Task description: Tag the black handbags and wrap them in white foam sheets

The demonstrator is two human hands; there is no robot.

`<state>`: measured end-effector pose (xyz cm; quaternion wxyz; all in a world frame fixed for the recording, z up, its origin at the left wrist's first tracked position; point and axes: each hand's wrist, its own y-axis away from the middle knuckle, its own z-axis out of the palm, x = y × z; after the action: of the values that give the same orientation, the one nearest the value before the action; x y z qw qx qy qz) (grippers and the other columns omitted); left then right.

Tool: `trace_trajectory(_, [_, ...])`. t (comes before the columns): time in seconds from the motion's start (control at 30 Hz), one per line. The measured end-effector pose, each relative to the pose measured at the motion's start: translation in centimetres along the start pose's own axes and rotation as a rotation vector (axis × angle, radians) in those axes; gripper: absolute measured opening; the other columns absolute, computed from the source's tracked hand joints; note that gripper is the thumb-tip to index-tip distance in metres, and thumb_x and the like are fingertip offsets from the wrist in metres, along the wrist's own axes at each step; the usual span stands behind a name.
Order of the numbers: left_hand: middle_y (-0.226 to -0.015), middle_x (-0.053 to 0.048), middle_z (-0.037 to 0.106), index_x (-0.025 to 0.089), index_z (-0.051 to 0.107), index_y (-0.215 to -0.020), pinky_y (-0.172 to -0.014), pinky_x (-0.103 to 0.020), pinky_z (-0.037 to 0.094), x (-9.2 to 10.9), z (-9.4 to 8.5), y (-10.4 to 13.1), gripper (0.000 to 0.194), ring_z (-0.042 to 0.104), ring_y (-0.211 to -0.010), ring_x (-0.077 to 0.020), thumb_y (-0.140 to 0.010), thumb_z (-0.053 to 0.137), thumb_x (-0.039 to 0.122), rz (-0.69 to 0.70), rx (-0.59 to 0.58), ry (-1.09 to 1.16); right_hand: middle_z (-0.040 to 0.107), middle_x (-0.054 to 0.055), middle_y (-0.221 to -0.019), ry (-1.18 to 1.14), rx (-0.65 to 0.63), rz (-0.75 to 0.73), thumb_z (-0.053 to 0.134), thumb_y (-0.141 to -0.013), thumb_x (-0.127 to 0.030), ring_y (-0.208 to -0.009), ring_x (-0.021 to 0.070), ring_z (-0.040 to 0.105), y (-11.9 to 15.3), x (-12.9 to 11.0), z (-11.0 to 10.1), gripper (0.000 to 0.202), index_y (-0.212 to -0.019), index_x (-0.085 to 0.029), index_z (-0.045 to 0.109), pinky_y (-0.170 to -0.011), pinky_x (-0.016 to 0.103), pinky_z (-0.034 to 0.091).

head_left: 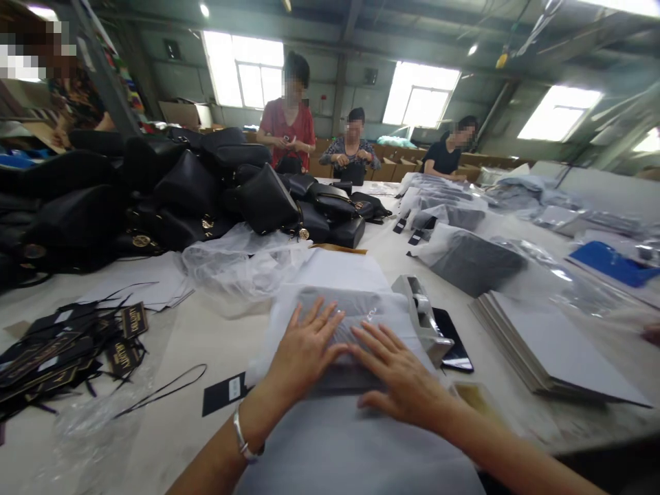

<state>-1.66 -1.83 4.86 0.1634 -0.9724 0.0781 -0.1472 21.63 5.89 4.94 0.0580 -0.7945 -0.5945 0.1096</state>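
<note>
A dark handbag (337, 377) lies flat in front of me, covered by thin white tissue wrap (330, 440) that spreads toward me and away. My left hand (305, 347) rests on it with fingers spread. My right hand (394, 364) lies on its right half, fingers also stretched out. A black hang tag (224, 394) with a white label pokes out by my left wrist. Just right of the wrap stand a tape dispenser (423, 316) and a black phone (454, 344), partly behind the dispenser.
Black handbags (196, 179) are heaped at the back left. Loose hang tags (77, 350) lie at the left. Wrapped bags (458, 254) line up at the right, with a stack of grey boards (557, 344) nearer. Several people work across the table.
</note>
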Motion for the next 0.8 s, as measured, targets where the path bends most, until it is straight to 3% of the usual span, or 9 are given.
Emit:
trace_trajectory(0.13, [-0.155, -0.011, 0.040, 0.025, 0.042, -0.148, -0.114, -0.064, 0.030, -0.5, 0.8, -0.2, 0.064, 0.033, -0.146, -0.0337, -0.093, 0.054, 0.054, 0.044, -0.136, 0.036, 0.029, 0.013, -0.160, 0.023, -0.045, 0.028, 0.064, -0.085, -0.024, -0.149, 0.0334, 0.022, 0.3, -0.3, 2.1, 0.073, -0.153, -0.021, 0.036, -0.119, 0.056, 0.027])
trace_trajectory(0.23, [-0.157, -0.008, 0.039, 0.029, 0.032, -0.153, -0.115, -0.059, 0.032, -2.0, -0.5, -0.1, 0.060, 0.033, -0.146, -0.0293, -0.099, 0.044, 0.050, 0.023, -0.020, 0.066, 0.036, 0.011, -0.158, -0.009, -0.030, 0.033, 0.058, -0.082, -0.015, -0.145, 0.0326, 0.032, -1.0, 0.6, 0.6, 0.077, -0.154, -0.022, 0.032, -0.117, 0.052, 0.032])
trace_trajectory(0.33, [-0.159, -0.005, 0.037, 0.034, 0.026, -0.155, -0.117, -0.054, 0.031, -3.2, -2.1, 0.6, 0.063, 0.032, -0.147, -0.0272, -0.098, 0.045, 0.050, -0.040, 0.185, 0.081, 0.043, 0.010, -0.153, -0.066, 0.059, 0.083, 0.063, -0.080, -0.020, -0.139, 0.0303, 0.042, -3.2, 2.1, -2.8, 0.078, -0.153, -0.021, 0.035, -0.115, 0.046, 0.036])
trace_trajectory(0.43, [-0.158, -0.005, 0.039, 0.034, 0.024, -0.156, -0.112, -0.050, 0.040, -4.4, -1.9, 1.2, 0.073, 0.040, -0.142, -0.0291, -0.092, 0.052, 0.056, -0.179, 0.280, 0.093, 0.051, 0.010, -0.147, -0.060, 0.177, 0.158, 0.067, -0.084, -0.030, -0.136, 0.0289, 0.045, -5.3, 4.6, -5.7, 0.069, -0.149, -0.021, 0.042, -0.116, 0.046, 0.033])
trace_trajectory(0.53, [-0.153, -0.008, 0.046, 0.029, 0.025, -0.156, -0.103, -0.046, 0.051, -5.8, -0.1, 0.8, 0.081, 0.051, -0.134, -0.0307, -0.087, 0.057, 0.057, -0.296, 0.274, 0.123, 0.057, 0.011, -0.141, -0.059, 0.157, 0.175, 0.076, -0.080, -0.041, -0.132, 0.0304, 0.049, -6.7, 7.4, -6.6, 0.072, -0.143, -0.021, 0.049, -0.113, 0.046, 0.036])
trace_trajectory(0.63, [-0.142, -0.003, 0.059, 0.031, 0.040, -0.150, -0.092, -0.038, 0.058, -7.1, 1.3, -0.2, 0.067, 0.061, -0.123, -0.0284, -0.088, 0.056, 0.051, -0.303, 0.215, 0.190, 0.063, 0.008, -0.135, -0.099, 0.068, 0.157, 0.078, -0.079, -0.041, -0.123, 0.0264, 0.059, -7.5, 9.4, -6.1, 0.062, -0.135, -0.025, 0.058, -0.103, 0.037, 0.046])
trace_trajectory(0.73, [-0.127, 0.003, 0.070, 0.036, 0.057, -0.137, -0.088, -0.034, 0.060, -8.0, 1.2, -1.2, 0.049, 0.068, -0.112, -0.0269, -0.088, 0.056, 0.044, -0.304, 0.187, 0.220, 0.065, 0.004, -0.132, -0.059, 0.040, 0.143, 0.071, -0.086, -0.044, -0.118, 0.0244, 0.063, -8.4, 10.3, -5.7, 0.050, -0.132, -0.028, 0.060, -0.095, 0.033, 0.050])
trace_trajectory(0.8, [-0.117, 0.003, 0.074, 0.035, 0.061, -0.133, -0.082, -0.033, 0.062, -8.0, 0.4, -2.1, 0.047, 0.071, -0.106, -0.0276, -0.087, 0.056, 0.046, -0.331, 0.191, 0.211, 0.066, 0.002, -0.131, -0.007, 0.031, 0.132, 0.068, -0.089, -0.045, -0.114, 0.0239, 0.065, -9.1, 10.6, -6.5, 0.046, -0.131, -0.029, 0.061, -0.089, 0.031, 0.051])
